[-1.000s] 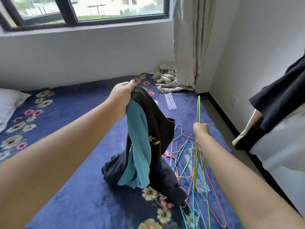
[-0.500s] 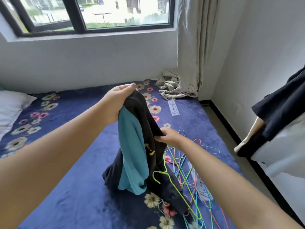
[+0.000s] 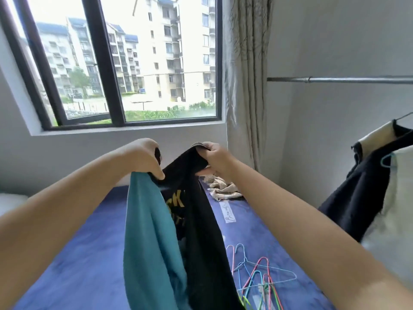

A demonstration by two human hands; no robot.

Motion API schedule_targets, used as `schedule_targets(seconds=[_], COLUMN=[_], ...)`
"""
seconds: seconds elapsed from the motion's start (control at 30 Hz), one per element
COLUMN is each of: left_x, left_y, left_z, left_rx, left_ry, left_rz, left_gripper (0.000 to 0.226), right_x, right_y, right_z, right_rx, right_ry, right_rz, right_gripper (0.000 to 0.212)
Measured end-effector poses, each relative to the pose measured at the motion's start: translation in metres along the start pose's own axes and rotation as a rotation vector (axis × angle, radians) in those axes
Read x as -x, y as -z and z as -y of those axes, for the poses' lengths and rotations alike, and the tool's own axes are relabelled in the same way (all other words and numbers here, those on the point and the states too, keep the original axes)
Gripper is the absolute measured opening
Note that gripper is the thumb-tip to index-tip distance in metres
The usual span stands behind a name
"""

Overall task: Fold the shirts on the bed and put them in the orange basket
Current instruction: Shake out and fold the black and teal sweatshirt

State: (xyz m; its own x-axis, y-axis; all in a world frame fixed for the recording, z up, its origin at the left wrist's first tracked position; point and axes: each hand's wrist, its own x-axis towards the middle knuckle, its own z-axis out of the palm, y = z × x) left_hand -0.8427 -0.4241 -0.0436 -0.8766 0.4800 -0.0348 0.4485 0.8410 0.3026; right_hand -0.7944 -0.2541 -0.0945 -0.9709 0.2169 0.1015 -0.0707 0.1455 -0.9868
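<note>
A black shirt (image 3: 199, 220) with yellow lettering hangs in the air over the bed (image 3: 78, 253). My left hand (image 3: 145, 158) grips its top edge together with a teal shirt (image 3: 149, 242) that droops beside it. My right hand (image 3: 214, 158) pinches the black shirt's other top corner, so the cloth stretches between the two hands. The lower ends of both shirts run out of the bottom of the frame. The orange basket is out of sight.
Several coloured wire hangers (image 3: 254, 278) lie on the blue bedspread at the right. A crumpled beige cloth (image 3: 223, 186) sits at the bed's far corner below the curtain (image 3: 245, 86). Dark and white garments (image 3: 368, 193) hang from a metal rail (image 3: 339, 80) on the right.
Both hands have lifted the shirts high above the bed. My right hand moved from the middle of the black shirt to its top corner. The view tilted up toward the window.
</note>
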Motion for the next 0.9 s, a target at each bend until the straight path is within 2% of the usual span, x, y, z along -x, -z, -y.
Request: schedule_targets(seconds=[0.07, 0.1, 0.17, 0.2, 0.23, 0.27, 0.37, 0.43, 0.53, 0.63, 0.7, 0.8, 0.87, 0.9], left_x=[-0.005, -0.008, -0.014, -0.018, -0.023, -0.029, -0.039, -0.040, -0.033, -0.035, -0.034, -0.030, -0.032, -0.034], left_y=[0.004, 0.003, -0.002, -0.003, -0.002, 0.000, 0.005, 0.007, 0.011, 0.016, 0.021, 0.031, 0.042, 0.046], left_z=[-0.008, -0.011, -0.013, -0.014, -0.013, -0.012, -0.025, -0.041, -0.065, -0.073, -0.075, -0.069, -0.059, -0.053], left_rx=[-0.384, -0.502, -0.594, -0.568, -0.448, -0.231, 0.696, 1.063, 1.214, 1.161, 1.133, 1.253, 1.361, 1.374], left_ry=[0.034, 0.057, 0.104, 0.120, 0.126, 0.123, 0.141, 0.107, -0.020, -0.182, -0.243, -0.229, -0.172, -0.143], left_rz=[-0.049, -0.068, -0.103, -0.134, -0.165, -0.207, -0.345, -0.475, -0.694, -0.727, -0.709, -0.695, -0.705, -0.702], left_gripper=[0.018, 0.014, 0.006, 0.018, 0.025, 0.026, 0.022, 0.030, 0.009, 0.003, 0.009, 0.032, 0.034, 0.031], right_x=[0.001, 0.002, 0.006, 0.010, 0.013, 0.015, 0.020, 0.024, 0.030, 0.037, 0.044, 0.055, 0.059, 0.060], right_y=[0.011, 0.017, 0.028, 0.035, 0.040, 0.045, 0.059, 0.066, 0.079, 0.102, 0.117, 0.126, 0.129, 0.129], right_z=[0.021, 0.027, 0.034, 0.037, 0.041, 0.046, 0.067, 0.084, 0.107, 0.123, 0.130, 0.127, 0.122, 0.119], right_rx=[0.039, 0.065, 0.126, 0.137, 0.127, 0.101, 0.050, 0.083, 0.156, 0.425, 0.624, 0.785, 0.907, 0.942], right_ry=[0.025, 0.025, 0.008, 0.006, 0.014, 0.029, 0.113, 0.147, 0.145, 0.175, 0.234, 0.360, 0.424, 0.438], right_rz=[-0.048, -0.086, -0.129, -0.158, -0.191, -0.227, -0.313, -0.342, -0.451, -0.658, -0.766, -0.753, -0.689, -0.657], right_gripper=[0.017, 0.018, 0.020, 0.022, 0.025, 0.026, 0.021, 0.013, 0.013, 0.011, 0.024, 0.025, 0.015, 0.021])
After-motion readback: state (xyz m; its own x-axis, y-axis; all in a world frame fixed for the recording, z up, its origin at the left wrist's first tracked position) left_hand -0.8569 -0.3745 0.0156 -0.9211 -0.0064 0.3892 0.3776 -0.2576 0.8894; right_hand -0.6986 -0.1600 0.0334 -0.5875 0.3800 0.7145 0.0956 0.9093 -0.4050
